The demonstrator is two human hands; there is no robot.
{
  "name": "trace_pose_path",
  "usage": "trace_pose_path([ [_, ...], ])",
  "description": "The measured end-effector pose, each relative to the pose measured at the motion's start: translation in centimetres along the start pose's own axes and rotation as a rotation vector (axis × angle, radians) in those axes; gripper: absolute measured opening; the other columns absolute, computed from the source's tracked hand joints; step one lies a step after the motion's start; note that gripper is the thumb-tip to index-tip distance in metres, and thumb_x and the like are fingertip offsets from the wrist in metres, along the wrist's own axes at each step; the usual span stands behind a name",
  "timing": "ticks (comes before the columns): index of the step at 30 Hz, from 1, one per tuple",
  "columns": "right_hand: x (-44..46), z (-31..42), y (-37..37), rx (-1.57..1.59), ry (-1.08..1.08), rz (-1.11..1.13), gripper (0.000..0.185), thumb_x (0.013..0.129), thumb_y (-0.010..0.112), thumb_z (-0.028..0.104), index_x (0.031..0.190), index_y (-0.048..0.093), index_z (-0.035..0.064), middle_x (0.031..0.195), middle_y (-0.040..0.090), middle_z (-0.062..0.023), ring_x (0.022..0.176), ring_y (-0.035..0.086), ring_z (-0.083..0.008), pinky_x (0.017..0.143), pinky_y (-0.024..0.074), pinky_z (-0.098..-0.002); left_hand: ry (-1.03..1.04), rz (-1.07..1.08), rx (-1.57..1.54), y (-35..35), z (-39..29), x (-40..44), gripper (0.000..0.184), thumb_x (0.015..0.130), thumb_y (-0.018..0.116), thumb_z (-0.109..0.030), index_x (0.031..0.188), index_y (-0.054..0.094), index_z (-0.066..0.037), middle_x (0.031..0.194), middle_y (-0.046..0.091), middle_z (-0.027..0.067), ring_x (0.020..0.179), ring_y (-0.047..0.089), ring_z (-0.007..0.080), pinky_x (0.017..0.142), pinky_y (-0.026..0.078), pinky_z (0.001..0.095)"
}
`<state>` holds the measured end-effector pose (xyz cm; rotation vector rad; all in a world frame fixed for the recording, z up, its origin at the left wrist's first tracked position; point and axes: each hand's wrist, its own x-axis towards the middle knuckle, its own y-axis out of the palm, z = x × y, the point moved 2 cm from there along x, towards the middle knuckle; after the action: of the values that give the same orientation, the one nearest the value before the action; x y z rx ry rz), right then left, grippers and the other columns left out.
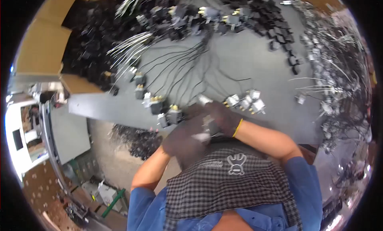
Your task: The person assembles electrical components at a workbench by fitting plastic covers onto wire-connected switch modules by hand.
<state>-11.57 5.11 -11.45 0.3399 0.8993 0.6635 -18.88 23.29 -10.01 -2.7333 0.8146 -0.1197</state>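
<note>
Both hands wear dark gloves and meet close to the body at the table's near edge. My left hand (185, 138) is smeared by motion, with a small whitish piece (201, 137) at its fingers. Its fingers cannot be made out clearly. Against it, my right hand (224, 118), with a yellow cuff edge, has curled fingers around a small pale part (205, 99). Black and gold-tipped connectors (174, 114) stand just beyond my left hand. White connectors with gold pins (252, 101) lie beyond my right hand. Thin black wires (179, 67) fan out over the grey table (263, 71).
Black parts (91, 43) are heaped at the back left beside cardboard (46, 47). More connectors (209, 13) line the back. A chain of black pieces (279, 31) runs at the back right. Tangled wires with silvery ends (335, 71) cover the right side. A dark pile (137, 141) lies on the floor.
</note>
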Motion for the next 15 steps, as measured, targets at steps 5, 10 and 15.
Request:
trace_pose_path([
  [5, -6.3, 4.0, -3.5, -0.181, -0.471, -0.278, 0.043, 0.104, 0.069, 0.032, 0.134, 0.067, 0.0009, 0.114, 0.077, -0.0104, 0.090, 0.074, -0.0177, 0.078, 0.0607, -0.0320, -0.544, -0.306, -0.513, -2.3, 0.1, -2.4, 0.069, 0.090, 0.075, -0.025, 0.149, 0.058, 0.005, 0.128, 0.072, 0.0109, 0.111, 0.068, 0.0170, 0.094, 0.056, 0.0317],
  [10, -9.5, 9.6, -16.9, -0.260, -0.900, -0.997, 0.026, 0.103, 0.062, 0.014, 0.128, 0.069, 0.0082, 0.110, 0.076, -0.0101, 0.077, 0.071, -0.0147, 0.065, 0.0562, -0.0294, -0.486, -0.395, -0.125, -0.7, 1.7, -2.9, 0.046, 0.098, 0.069, -0.021, 0.140, 0.067, -0.001, 0.128, 0.073, 0.0134, 0.113, 0.070, 0.0220, 0.099, 0.055, 0.0362],
  [15, -7.5, 14.6, -26.2, -1.028, -0.621, -1.550, 0.053, 0.095, 0.073, 0.038, 0.140, 0.065, 0.0102, 0.132, 0.072, -0.0168, 0.116, 0.072, -0.0361, 0.102, 0.0557, -0.0452, -0.459, -0.352, -0.170, -0.7, 1.7, -3.1, 0.048, 0.097, 0.069, -0.020, 0.141, 0.066, -0.001, 0.132, 0.072, 0.0136, 0.115, 0.069, 0.0239, 0.100, 0.054, 0.0376],
])
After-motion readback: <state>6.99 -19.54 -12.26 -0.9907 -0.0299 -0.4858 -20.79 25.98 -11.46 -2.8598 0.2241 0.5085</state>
